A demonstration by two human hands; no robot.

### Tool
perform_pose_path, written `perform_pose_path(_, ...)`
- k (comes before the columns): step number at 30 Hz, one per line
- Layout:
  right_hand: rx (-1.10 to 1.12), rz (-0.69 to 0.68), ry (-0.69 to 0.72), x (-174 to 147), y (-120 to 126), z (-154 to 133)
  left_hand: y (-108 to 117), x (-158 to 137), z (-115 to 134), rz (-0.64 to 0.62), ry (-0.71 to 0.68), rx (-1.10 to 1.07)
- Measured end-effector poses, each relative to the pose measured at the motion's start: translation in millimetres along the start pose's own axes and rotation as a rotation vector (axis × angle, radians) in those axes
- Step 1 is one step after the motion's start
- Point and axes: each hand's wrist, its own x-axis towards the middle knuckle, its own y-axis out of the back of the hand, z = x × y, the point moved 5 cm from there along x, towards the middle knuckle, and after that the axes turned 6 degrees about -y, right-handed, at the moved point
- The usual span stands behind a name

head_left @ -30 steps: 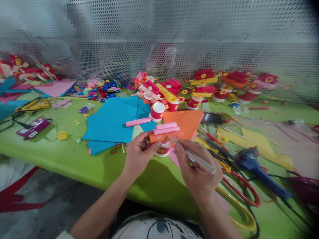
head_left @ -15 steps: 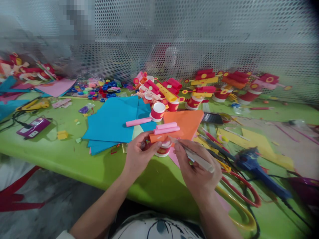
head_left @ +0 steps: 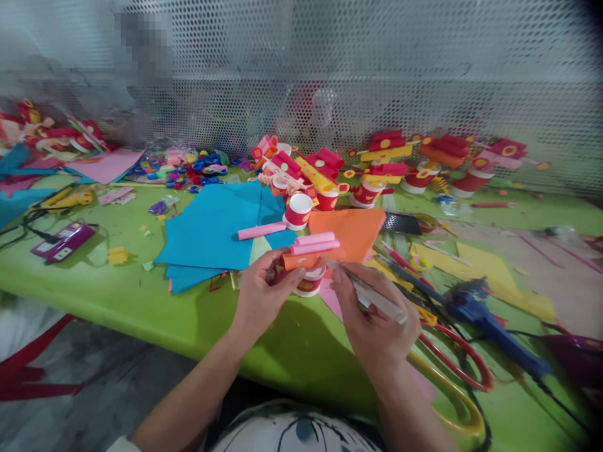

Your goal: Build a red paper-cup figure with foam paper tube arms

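The surface [head_left: 141, 301] is bright green. The paper sheets [head_left: 211, 229] on it are blue, and one sheet [head_left: 358, 229] is orange. The paper cup [head_left: 308, 281] is red and white, with pink rolls [head_left: 315, 243] on top. At 4 o'clock, the glue gun [head_left: 485, 320] is blue.

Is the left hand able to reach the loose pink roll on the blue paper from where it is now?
Probably yes. The pink roll lies just beyond the left hand with bare blue paper between, but that hand holds the cup craft.
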Motion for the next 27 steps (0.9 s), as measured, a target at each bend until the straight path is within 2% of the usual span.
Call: perform_pose_path(27,-0.032,0.031,0.005,-3.6,3.1,5.9,0.1,0.0,-5.0,0.007,0.020,-0.064)
